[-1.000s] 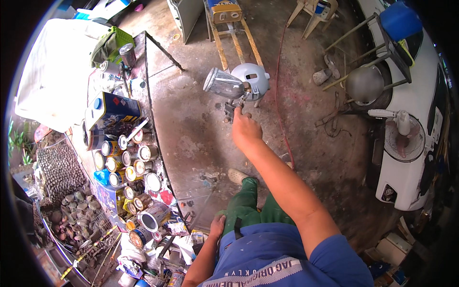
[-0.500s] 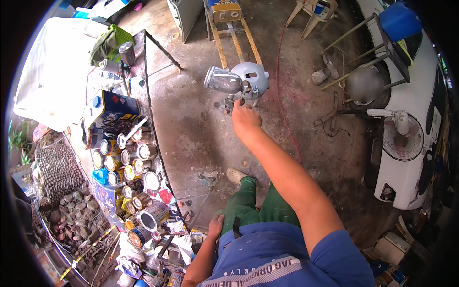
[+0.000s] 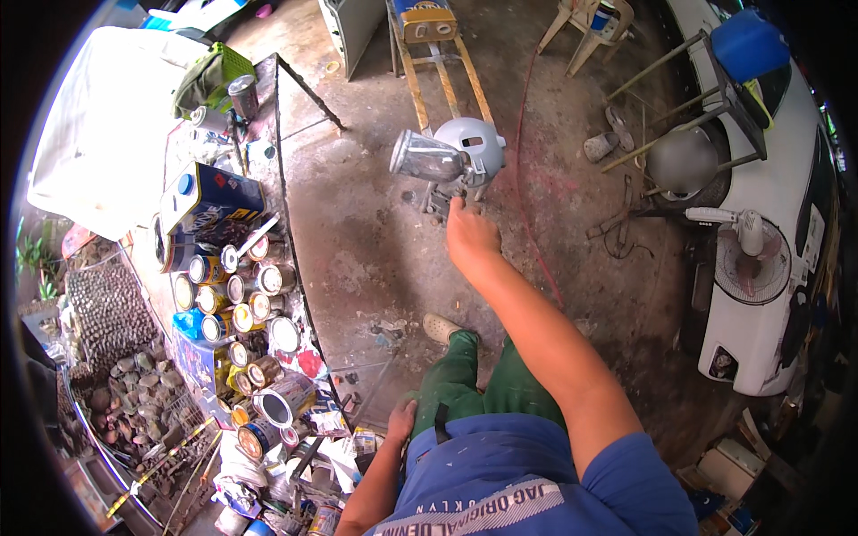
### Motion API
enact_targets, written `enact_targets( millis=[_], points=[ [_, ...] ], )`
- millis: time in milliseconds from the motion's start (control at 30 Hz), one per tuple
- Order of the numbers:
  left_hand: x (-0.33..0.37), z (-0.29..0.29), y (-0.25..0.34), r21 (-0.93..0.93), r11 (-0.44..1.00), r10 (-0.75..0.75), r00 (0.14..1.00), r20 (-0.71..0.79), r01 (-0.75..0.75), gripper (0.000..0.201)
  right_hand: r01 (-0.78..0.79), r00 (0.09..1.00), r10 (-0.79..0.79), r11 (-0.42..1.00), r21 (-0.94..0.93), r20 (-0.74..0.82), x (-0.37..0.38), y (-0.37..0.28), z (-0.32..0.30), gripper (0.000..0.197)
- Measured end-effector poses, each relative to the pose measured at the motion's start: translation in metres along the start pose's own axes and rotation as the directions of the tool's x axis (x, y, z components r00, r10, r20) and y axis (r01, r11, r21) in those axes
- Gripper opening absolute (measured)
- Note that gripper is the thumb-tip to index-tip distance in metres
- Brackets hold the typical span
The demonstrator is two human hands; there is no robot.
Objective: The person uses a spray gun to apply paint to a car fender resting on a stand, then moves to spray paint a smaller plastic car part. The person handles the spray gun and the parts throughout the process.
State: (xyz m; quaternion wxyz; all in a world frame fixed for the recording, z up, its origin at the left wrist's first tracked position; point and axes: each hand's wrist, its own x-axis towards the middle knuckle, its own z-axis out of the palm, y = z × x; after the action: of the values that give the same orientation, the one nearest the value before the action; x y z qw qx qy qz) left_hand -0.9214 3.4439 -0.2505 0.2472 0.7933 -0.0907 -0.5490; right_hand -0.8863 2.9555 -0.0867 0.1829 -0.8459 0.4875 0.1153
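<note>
My right hand [image 3: 474, 239] is out ahead at arm's length, closed around a spray gun [image 3: 438, 204] whose body it partly hides. A see-through cup [image 3: 427, 156] on the gun lies tilted, its wide end to the left. Just beyond and to the right of the cup is a rounded grey shell [image 3: 471, 134] with a rectangular opening, partly covered by the cup. Whether gun and shell touch, I cannot tell. My left hand [image 3: 402, 418] hangs against the thigh of my green trousers, fingers loosely extended and holding nothing.
On the left, a table [image 3: 284, 179] bears several paint cans [image 3: 275, 280] and a blue rectangular can [image 3: 210, 201]. A wooden-railed stand [image 3: 447, 85] is beyond the shell. A red hose [image 3: 527, 214] crosses the floor. A fan [image 3: 752, 255] and a metal-legged stool [image 3: 742, 121] stand right.
My right hand and the spray gun have shifted slightly right and nearer to me. The grey shell stays almost where it was. My left hand remains by my thigh.
</note>
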Motion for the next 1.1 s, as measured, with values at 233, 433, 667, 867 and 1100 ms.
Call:
enact_targets(
  millis=[233, 433, 667, 867, 1100],
  points=[
    [-0.005, -0.002, 0.02, 0.07, 0.997, -0.017, 1.0, -0.006, 0.017, 0.047, 0.0, 0.992, 0.04, 0.948, 0.317, -0.12, -0.049, 0.058, -0.011, 0.045],
    [-0.013, -0.002, 0.031, 0.176, 0.984, -0.009, 0.998, -0.059, 0.019, 0.046, -0.157, 0.966, 0.254, 0.43, 0.889, 0.048, -0.051, 0.144, -0.02, 0.05],
    [-0.032, 0.024, 0.051, 0.198, 0.98, 0.057, 0.992, -0.117, -0.033, 0.042, -0.26, 0.931, 0.291, 0.104, 0.96, 0.22, -0.003, 0.2, -0.028, 0.051],
    [-0.056, 0.085, 0.107, 0.137, 0.989, -0.048, 0.992, -0.12, 0.065, 0.044, -0.31, 0.936, 0.215, 0.128, 0.942, 0.279, 0.036, 0.216, -0.025, 0.052],
    [-0.076, 0.153, 0.129, 0.072, 0.993, -0.078, 0.969, -0.236, 0.097, 0.043, -0.123, 0.992, 0.026, 0.343, 0.931, 0.122, 0.033, 0.216, -0.049, 0.048]
  ],
)
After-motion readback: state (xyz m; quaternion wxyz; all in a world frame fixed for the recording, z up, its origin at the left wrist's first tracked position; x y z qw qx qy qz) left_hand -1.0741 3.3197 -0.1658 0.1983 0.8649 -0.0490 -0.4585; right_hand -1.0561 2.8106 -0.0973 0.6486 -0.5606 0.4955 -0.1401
